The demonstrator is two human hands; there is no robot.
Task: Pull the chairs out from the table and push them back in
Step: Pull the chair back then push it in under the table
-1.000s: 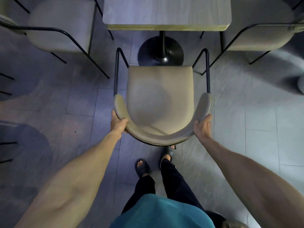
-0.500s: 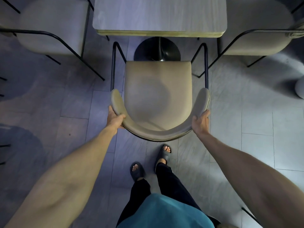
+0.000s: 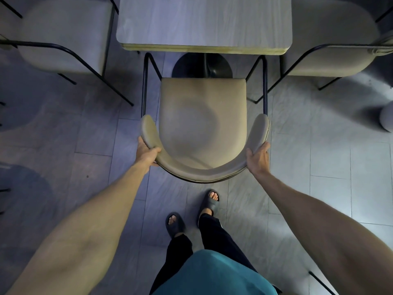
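A beige padded chair (image 3: pixel 202 124) with a curved backrest and black metal frame stands in front of me, facing the grey wooden table (image 3: pixel 204 22). Its seat front lies just short of the table's near edge, above the black round pedestal base (image 3: pixel 202 66). My left hand (image 3: pixel 146 153) grips the left end of the backrest, thumb on top. On the right end of the backrest my right hand (image 3: pixel 258 157) holds on, fingers wrapped round the outer side.
Another beige chair (image 3: pixel 63 35) stands left of the table and a third chair (image 3: pixel 331 50) to its right, their black legs reaching toward the middle chair. The floor is grey tile. My sandalled feet (image 3: pixel 191 211) stand behind the chair. A white round object (image 3: pixel 387 118) sits at the right edge.
The chair has moved forward toward the table, its seat front now close to the table edge. Both hands kept their hold on the backrest and I stepped forward.
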